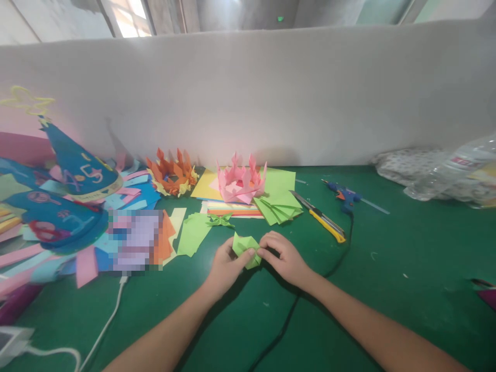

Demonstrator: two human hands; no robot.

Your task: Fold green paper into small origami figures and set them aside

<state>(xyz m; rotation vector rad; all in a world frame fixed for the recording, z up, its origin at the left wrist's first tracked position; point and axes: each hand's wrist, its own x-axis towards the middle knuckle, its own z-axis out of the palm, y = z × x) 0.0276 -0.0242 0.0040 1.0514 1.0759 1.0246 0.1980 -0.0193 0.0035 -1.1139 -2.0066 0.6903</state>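
Observation:
A folded piece of light green paper [245,247] is held between both hands, just above the green tabletop. My left hand [229,261] grips its left side, with the thumb lying across the front. At its right edge, my right hand [282,258] pinches the paper between thumb and fingertips. Just beyond the left hand lies a small folded green paper piece [220,220], beside some flat green sheets [194,233]. More green sheets [277,206] are fanned out behind the hands, next to a pink paper crown [241,183].
To the right lie a yellow utility knife [323,219] and a blue glue gun [344,196], whose black cord [289,320] runs under my right arm. An orange paper crown [173,175], blue cone hats [81,160] and paper strips fill the left. A plastic bottle [453,165] lies far right.

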